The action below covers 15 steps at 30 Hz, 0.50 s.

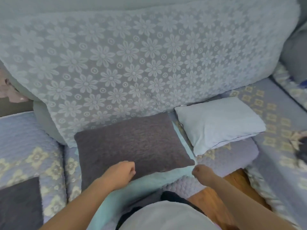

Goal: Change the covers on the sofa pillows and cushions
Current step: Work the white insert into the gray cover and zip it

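A dark grey cushion (132, 141) lies flat on the sofa seat in front of me, resting on a light teal cover (149, 181) that shows along its right and near edges. My left hand (120, 171) is closed at the cushion's near edge, where it meets the teal cover. My right hand (200, 171) pinches the teal cover at the cushion's near right corner. A bare white pillow (219, 123) lies just right of the cushion. What the left fingers hold is hidden.
The sofa back (132, 63) wears a white lace flower throw. The quilted lilac seat cover (33, 146) spreads left and right. A second dark grey cushion (18, 203) sits at the lower left. Wooden floor (232, 185) shows at lower right.
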Available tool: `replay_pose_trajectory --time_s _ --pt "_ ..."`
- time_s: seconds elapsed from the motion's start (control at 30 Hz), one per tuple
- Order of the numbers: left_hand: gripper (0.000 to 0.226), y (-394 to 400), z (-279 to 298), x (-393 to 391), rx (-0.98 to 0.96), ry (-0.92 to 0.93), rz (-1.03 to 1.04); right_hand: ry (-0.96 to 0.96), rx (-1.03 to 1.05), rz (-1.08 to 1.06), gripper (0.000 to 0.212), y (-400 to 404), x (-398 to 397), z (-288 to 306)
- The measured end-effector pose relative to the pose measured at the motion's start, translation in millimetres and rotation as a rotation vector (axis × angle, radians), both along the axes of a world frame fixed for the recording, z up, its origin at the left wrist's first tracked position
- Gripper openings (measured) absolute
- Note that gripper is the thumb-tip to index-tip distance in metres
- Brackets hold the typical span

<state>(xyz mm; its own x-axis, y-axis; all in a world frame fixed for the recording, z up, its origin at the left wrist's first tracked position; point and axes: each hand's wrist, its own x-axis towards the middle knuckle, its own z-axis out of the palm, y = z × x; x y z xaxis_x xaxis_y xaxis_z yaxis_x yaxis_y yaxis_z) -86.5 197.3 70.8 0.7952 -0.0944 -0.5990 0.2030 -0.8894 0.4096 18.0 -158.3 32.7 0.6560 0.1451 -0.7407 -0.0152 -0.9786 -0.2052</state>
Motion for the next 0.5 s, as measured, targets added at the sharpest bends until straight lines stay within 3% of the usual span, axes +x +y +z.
replay_pose_trajectory --time_s 0.1,0.17,0.27,0.33,0.37,0.43,0.5 --pt "0.011 -31.4 6.0 47.8 -0.041 -0.100 -0.019 0.032 -0.009 -0.356 0.018 -50.4 -3.3 13.6" --pt "0.026 -58.9 3.4 73.3 -0.050 -0.136 -0.045 0.026 -0.019 -0.522 0.015 -84.3 -3.4 16.6" --pt "0.062 -99.4 -10.9 99.5 0.160 -0.267 0.000 0.083 0.033 -0.778 0.013 -120.6 10.8 10.6" --pt "0.075 -116.1 -25.1 115.1 0.295 -0.307 0.166 0.106 0.084 -0.867 0.020 -133.3 39.2 -2.7" --pt "0.078 -119.7 -37.2 122.1 0.300 -0.219 0.238 0.106 0.125 -0.929 0.024 -138.1 60.7 -13.7" --pt "0.082 -126.5 -64.8 127.9 0.294 0.144 0.188 0.139 0.226 -1.102 0.024 -143.7 107.4 -35.7" --pt "0.079 -137.8 -79.6 134.2 0.306 0.472 0.058 0.189 0.312 -1.263 0.004 -148.1 150.6 -60.9"
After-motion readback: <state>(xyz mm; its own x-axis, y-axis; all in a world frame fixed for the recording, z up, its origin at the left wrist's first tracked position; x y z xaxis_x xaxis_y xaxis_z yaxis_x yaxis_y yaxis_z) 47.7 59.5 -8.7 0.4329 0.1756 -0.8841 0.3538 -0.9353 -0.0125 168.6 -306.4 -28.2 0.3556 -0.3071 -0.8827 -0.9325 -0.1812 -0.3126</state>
